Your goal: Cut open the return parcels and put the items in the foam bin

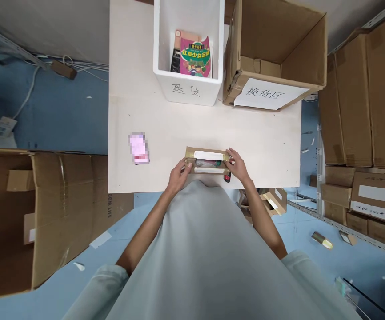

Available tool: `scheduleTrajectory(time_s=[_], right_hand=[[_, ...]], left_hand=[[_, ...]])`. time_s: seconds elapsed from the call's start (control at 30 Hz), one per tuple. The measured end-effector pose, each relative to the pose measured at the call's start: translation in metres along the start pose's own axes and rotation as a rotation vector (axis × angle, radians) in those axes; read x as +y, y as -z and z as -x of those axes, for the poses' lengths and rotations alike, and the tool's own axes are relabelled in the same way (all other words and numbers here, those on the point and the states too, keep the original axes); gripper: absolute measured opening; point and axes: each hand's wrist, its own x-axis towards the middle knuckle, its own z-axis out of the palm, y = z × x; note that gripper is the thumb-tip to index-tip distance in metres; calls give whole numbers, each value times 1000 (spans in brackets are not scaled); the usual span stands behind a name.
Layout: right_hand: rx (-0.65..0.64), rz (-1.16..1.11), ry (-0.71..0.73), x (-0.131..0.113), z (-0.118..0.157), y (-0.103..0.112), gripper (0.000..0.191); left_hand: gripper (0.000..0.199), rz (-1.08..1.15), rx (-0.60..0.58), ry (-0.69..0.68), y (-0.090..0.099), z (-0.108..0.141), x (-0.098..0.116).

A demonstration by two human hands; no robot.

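A small cardboard box (190, 154) lies at the table's front edge, close to my body. Its top is parted along the middle, with a white label strip on each side of the gap. Inside the gap show clear wrapping and bits of pink and green; what kind of thing this is I cannot make out. My left hand (178, 177) grips the box's left end, thumb on top. At the right end, my right hand (238, 165) holds the box with its fingers bent over the edge. Just below that hand lies a small red and black object (227, 177), partly covered.
On the white table (166, 129) stand a white foam bin (186, 91) with packaged goods and a large open carton (275, 80) behind. A blurred pink item (139, 148) lies left. An open carton (69, 209) stands left on the floor; stacked boxes (372, 195) fill a right-hand shelf.
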Motion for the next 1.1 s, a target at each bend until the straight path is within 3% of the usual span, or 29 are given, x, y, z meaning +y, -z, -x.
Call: scheduleTrajectory(time_s=[0.1, 0.17, 0.2, 0.3, 0.33, 0.4, 0.47, 0.6, 0.7, 0.77, 0.87, 0.97, 1.1], right_hand=[[-38, 7, -21, -6, -12, 13, 42], [-27, 21, -101, -11, -23, 13, 45], [-10, 37, -145, -14, -29, 11, 45], [49, 123, -291, -23, -47, 1, 35], [57, 166, -345, -27, -52, -2, 37], [69, 263, -419, -37, -57, -8, 42], [105, 376, -377, -49, -54, -12, 39], [114, 523, -79, -79, -28, -21, 30], [-94, 556, -12, -98, -3, -38, 34], [-219, 604, -51, -105, 10, -51, 37], [-249, 597, -58, -103, 24, -61, 50], [-150, 446, -9, -88, 41, -55, 63], [-28, 347, -33, -57, 61, -27, 67]], left_hand=[[47, -57, -71, -87, 7, 2, -8], [32, -119, -108, -104, 11, 7, -17], [35, -159, -127, -107, 11, 9, -21], [95, -302, -164, -106, 7, 13, -33], [106, -349, -164, -106, 5, 13, -35], [116, -432, -139, -116, 1, 11, -38], [117, -526, -121, -180, -1, 8, -35], [103, -723, -186, -411, -6, 6, -17], [76, -790, -311, -515, -24, 1, 2], [62, -834, -376, -505, -39, -4, 12], [50, -902, -351, -404, -49, -7, 20], [44, -900, -235, -371, -36, -3, 21], [42, -818, -100, -338, 0, 6, 14]])
